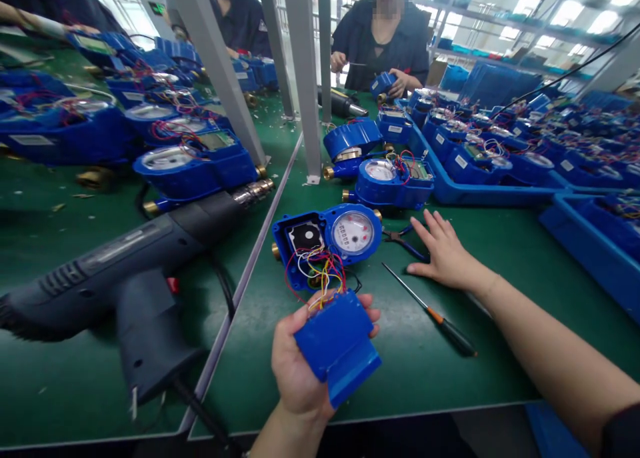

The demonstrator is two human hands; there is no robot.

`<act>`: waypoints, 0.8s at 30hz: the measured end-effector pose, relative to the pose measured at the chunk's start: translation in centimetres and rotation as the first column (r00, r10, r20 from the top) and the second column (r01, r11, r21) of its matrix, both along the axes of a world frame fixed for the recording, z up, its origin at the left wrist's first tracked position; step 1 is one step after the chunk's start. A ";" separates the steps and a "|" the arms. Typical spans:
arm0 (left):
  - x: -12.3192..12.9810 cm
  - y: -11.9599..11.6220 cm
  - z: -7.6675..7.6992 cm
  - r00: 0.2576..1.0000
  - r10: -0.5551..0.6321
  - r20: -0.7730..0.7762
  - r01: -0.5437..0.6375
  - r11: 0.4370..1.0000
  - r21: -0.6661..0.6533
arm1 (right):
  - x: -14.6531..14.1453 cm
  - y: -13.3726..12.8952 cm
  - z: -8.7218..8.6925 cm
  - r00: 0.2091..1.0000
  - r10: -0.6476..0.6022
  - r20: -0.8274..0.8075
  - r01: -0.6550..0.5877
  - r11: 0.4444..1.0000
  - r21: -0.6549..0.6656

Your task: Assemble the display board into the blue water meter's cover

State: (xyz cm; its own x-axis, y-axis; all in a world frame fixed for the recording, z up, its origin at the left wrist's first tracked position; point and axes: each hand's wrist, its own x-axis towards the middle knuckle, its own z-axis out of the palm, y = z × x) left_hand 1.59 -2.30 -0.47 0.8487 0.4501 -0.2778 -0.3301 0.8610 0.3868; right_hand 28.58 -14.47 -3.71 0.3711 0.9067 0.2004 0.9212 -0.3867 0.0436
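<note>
As the left hand [320, 351] grips blue casing [335, 335], the right hand [443, 253] splays near unreadable meter digits [343, 234].

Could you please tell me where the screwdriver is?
In the head view, the screwdriver lies right of centre on the green table, just below the pliers and the right hand.

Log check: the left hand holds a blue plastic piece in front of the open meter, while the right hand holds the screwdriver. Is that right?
Not quite: the right hand isn't holding the screwdriver. The head view shows that tool lying on the green table, with the right hand open beside the pliers. The rest stands.
</note>
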 end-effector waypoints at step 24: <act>0.8 -1.4 0.8 0.943 0.289 -0.167 -0.267 0.953 0.143 | -10.7 -1.5 5.4 0.846 0.313 -0.432 -0.221 0.943 0.251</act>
State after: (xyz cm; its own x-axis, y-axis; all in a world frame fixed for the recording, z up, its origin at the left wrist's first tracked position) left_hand 2.40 -3.68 0.31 0.6239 0.6996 -0.3482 -0.4639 0.6902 0.5554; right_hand 17.88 -15.92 1.66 0.2111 0.9474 0.2407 0.8858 -0.0813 -0.4570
